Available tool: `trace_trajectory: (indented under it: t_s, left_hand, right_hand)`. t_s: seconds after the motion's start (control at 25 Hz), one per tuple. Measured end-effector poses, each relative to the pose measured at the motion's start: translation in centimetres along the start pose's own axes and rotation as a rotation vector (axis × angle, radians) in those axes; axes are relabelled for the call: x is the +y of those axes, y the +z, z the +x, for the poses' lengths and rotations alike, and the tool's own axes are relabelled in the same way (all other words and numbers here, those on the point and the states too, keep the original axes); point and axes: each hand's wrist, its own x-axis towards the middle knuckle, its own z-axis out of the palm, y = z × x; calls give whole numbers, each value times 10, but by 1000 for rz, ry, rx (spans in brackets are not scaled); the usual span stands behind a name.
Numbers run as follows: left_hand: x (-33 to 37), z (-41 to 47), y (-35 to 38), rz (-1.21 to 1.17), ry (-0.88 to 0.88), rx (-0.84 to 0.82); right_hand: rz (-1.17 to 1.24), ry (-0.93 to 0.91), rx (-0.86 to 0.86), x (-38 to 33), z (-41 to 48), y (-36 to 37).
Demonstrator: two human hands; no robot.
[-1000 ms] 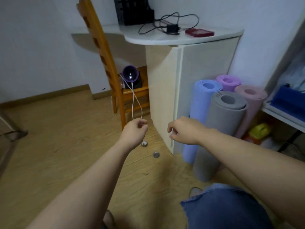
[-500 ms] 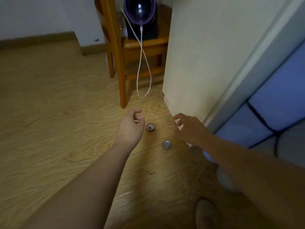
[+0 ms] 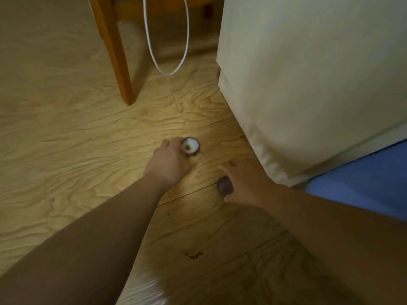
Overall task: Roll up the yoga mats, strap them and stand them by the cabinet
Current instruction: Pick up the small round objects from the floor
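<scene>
On the wood floor (image 3: 66, 128), fingers of the left hand (image 3: 169, 165) curl against a small round white-faced disc (image 3: 190, 146), grip unclear. Fingers of the right hand (image 3: 245, 182) spread beside a dark round disc (image 3: 224, 185); the blue yoga mat (image 3: 363, 183) lies right of them.

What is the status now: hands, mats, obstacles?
Left hand touches white-faced round piece, grip unclear. Right hand open, spread beside dark round piece. Blue mat beside cabinet. Both pieces on floor.

Bare forearms (image 3: 92, 236) & hands (image 3: 170, 165), L+R
</scene>
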Motion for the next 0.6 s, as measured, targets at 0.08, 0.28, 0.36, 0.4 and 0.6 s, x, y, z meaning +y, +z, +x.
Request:
trace_trajectory:
  t_s: [0.08, 0.28, 0.36, 0.4, 0.6]
  left_hand:
    - [-7, 19, 16, 90, 20, 14]
    - [-15, 49, 41, 159, 54, 64]
    - [-14, 58, 45, 189, 59, 99]
    - [-15, 61, 45, 197, 56, 115]
    - [-16, 48, 42, 48, 44, 190]
  right_hand:
    - [-74, -63, -20, 5, 12, 7]
    - [-106, -151, 47, 13, 24, 23]
    - [-97, -169, 99, 13, 24, 26]
    - [-87, -167, 118, 12, 24, 28]
    - [68, -90, 126, 14, 23, 36]
